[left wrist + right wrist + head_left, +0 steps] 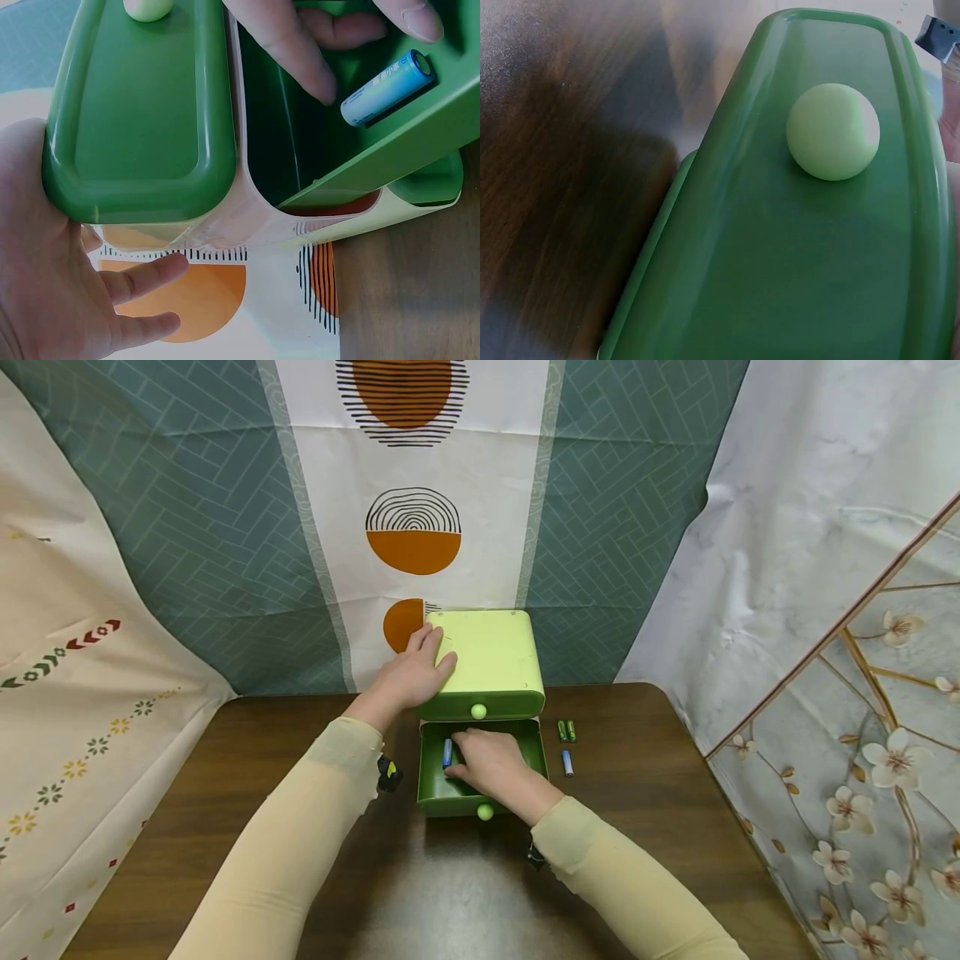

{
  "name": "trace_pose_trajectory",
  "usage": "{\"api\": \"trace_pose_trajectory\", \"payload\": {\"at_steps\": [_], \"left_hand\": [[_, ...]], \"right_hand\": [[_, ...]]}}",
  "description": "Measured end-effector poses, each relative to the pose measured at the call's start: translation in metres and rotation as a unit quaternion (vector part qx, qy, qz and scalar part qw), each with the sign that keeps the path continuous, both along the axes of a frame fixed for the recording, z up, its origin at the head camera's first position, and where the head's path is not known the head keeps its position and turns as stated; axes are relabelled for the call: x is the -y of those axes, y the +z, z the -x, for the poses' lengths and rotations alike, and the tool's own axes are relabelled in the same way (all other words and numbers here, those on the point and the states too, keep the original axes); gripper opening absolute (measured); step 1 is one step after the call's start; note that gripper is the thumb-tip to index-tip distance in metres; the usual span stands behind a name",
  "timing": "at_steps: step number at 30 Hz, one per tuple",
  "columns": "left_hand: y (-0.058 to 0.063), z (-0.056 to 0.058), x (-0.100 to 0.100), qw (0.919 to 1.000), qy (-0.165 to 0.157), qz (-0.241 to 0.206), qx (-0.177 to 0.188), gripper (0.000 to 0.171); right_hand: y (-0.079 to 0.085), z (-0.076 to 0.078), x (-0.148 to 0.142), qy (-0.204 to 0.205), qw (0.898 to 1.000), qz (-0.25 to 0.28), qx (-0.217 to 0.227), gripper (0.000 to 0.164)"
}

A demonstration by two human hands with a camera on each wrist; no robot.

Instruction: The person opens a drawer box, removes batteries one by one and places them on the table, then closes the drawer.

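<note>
A small light green drawer cabinet stands at the back of the table, its upper drawer front closed. Below that, a green drawer is pulled out, with a pale round knob on its front. My left hand rests against the cabinet's left side and top edge, fingers extended. My right hand reaches into the drawer with loosely bent fingers. Inside lies a blue battery, apart from the right fingers in the left wrist view. Whether anything is under the right palm is hidden.
Two green batteries lie side by side on the table right of the cabinet, and a blue and white battery lies nearer. Patterned cloth hangs behind and beside the brown table.
</note>
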State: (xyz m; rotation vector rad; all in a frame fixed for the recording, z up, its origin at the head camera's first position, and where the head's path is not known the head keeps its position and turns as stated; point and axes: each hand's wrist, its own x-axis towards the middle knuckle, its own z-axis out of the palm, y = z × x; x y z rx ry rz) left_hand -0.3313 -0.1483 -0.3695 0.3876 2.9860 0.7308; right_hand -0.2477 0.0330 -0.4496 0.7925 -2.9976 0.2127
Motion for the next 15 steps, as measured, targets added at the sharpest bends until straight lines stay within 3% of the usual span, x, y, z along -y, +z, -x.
{"api": "trace_pose_trajectory", "payload": {"at_steps": [15], "left_hand": [[0.0012, -0.0015, -0.0008, 1.0, 0.0, -0.005, 0.001, 0.08]], "right_hand": [[-0.0053, 0.002, 0.0032, 0.015, 0.999, -0.007, -0.033, 0.043]]}}
